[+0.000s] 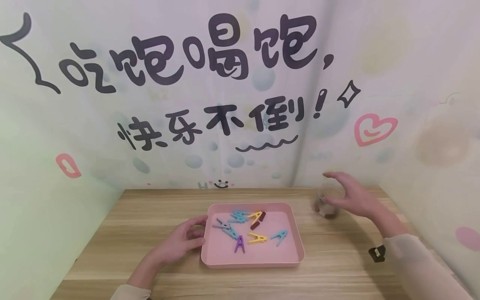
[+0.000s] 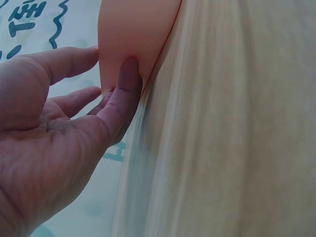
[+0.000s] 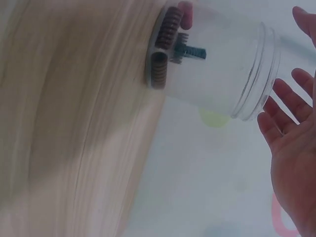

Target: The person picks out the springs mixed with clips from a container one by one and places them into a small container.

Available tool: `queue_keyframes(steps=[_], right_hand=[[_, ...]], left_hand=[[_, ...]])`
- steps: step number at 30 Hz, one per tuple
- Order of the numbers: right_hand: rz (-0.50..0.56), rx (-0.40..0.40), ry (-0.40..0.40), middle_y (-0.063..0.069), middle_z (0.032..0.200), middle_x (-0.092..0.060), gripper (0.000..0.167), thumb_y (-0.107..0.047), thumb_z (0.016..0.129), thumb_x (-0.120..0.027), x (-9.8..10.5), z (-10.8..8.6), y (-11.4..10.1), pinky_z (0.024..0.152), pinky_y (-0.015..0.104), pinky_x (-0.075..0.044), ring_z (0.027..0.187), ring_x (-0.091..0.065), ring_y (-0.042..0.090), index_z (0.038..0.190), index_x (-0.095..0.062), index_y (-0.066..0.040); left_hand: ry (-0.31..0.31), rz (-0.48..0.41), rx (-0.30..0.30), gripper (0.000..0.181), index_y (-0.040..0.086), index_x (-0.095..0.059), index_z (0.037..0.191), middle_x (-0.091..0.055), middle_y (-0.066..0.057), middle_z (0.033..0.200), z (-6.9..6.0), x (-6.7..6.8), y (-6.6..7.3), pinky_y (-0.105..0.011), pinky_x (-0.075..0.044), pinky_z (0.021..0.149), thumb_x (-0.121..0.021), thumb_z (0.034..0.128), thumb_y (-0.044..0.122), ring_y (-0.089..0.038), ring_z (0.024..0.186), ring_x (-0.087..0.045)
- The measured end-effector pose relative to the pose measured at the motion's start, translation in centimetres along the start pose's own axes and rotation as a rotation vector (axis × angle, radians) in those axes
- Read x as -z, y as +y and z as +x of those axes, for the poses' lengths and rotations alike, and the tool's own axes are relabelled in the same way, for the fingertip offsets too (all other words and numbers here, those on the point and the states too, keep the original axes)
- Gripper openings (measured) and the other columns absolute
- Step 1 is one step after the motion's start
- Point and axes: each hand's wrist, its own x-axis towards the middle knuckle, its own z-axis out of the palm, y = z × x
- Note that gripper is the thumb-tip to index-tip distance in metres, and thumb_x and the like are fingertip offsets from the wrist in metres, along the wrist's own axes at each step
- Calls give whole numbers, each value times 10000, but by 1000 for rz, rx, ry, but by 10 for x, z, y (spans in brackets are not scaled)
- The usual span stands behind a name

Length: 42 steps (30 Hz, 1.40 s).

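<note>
My left hand [image 1: 180, 241] is at the left side of a pink tray [image 1: 253, 263], its loosely bent fingertips touching the outer wall [image 2: 133, 29]. Inside the tray lie several clothespins in blue, yellow [image 1: 257, 238], purple [image 1: 239, 244] and grey, plus two small dark red pieces [image 1: 255, 225]. To the tray's right a clear jar [image 3: 217, 74] stands upright on the table. Ribbed brown pieces [image 3: 159, 70], a red piece [image 3: 186, 15] and a dark green screw-like piece [image 3: 192, 52] are at its bottom. My right hand [image 1: 354, 198] is spread beside the jar's mouth and grips nothing.
A small black object [image 1: 377, 253] lies on the wooden table [image 1: 337, 271] below the right forearm. Walls covered with printed sheeting [image 1: 225, 166] enclose the table at the back and both sides.
</note>
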Motion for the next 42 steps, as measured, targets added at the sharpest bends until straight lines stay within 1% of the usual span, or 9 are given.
queue_keyframes(steps=[4,10,15,18,24,29,33,36,42], right_hand=[[12,36,17,168,1509,-548,753,-309,883,-899,-3,3,-10,1102,689,-403,1408,-464,428,1499,-549,-55],[-6,100,-4,109,1446,-619,634,-261,902,-877,-10,9,-26,1092,620,-456,1351,-548,358,1445,-607,-75],[3,168,-17,66,1383,-660,595,-242,896,-882,-21,15,-37,1003,543,-536,1217,-629,285,1420,-636,-104],[13,188,-24,15,1342,-679,562,-249,894,-883,-27,19,-45,936,485,-573,1150,-640,243,1401,-657,-159],[-72,220,-27,-83,1253,-713,502,-285,869,-894,-42,26,-63,890,416,-602,1092,-677,178,1326,-708,-198],[-6,224,-93,-4,1224,-735,446,-292,896,-882,-58,33,-76,931,484,-597,1085,-682,227,1292,-724,-159],[43,238,-158,31,1218,-737,381,-207,930,-841,-69,37,-85,943,504,-588,1084,-671,218,1287,-731,-132],[41,260,-195,29,1208,-735,368,-165,931,-829,-77,40,-90,953,502,-578,1088,-666,214,1282,-733,-112],[106,228,-286,-3,1214,-724,372,-254,950,-820,-93,45,-97,978,480,-562,1114,-661,211,1286,-728,-124]], left_hand=[[-1,-6,-2,674,-122,-311,1591,-406,-333,1542,0,0,-1,-227,-539,970,-658,1027,-1,-465,1300,-588],[-4,-15,-6,676,-124,-304,1592,-400,-335,1542,-1,0,-2,-228,-540,973,-656,1027,-5,-471,1306,-584],[-5,-20,-8,675,-123,-303,1593,-402,-333,1542,-1,0,-2,-230,-535,978,-654,1029,-3,-479,1319,-575],[-7,-23,-7,677,-118,-302,1596,-405,-326,1546,-1,0,-2,-242,-534,990,-655,1031,2,-478,1333,-567],[-3,-9,-8,676,-113,-306,1598,-409,-319,1551,-1,0,-1,-269,-539,1006,-656,1032,6,-473,1335,-570],[-8,-8,-10,678,-119,-302,1595,-408,-324,1547,-1,0,-1,-258,-538,998,-657,1032,9,-477,1330,-572],[-11,-4,-11,676,-124,-300,1593,-409,-327,1542,-1,0,-2,-233,-534,984,-655,1033,6,-474,1316,-580],[-11,-2,-10,675,-121,-302,1595,-412,-321,1542,-1,1,-3,-224,-534,978,-656,1035,10,-464,1308,-586],[-10,4,-7,676,-113,-305,1598,-415,-315,1546,0,1,-3,-224,-532,977,-657,1037,21,-462,1308,-587]])
